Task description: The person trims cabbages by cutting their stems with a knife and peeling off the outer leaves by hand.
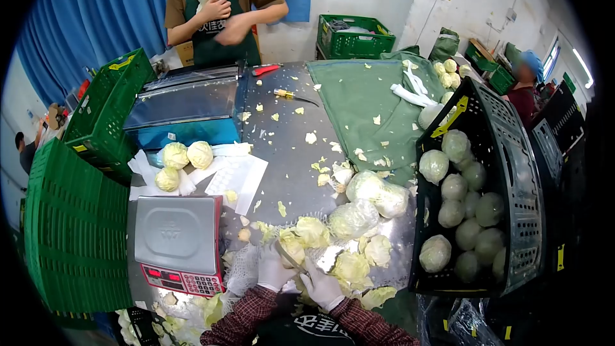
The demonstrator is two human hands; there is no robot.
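My left hand, in a white glove, closes on the near left side of a pale green cabbage low over the table. My right hand, gloved too, is wrapped round a knife, whose blade lies against the cabbage's near side. The knife's handle is mostly hidden by the fingers. Loose cabbage leaves lie just right of my hands. Beyond them are wrapped cabbages. White netting lies left of my left hand.
A scale stands left, near a sealing machine and small cabbages. A black crate of wrapped cabbages stands right. A curved knife and green cloth lie farther back. A person opposite holds a cabbage.
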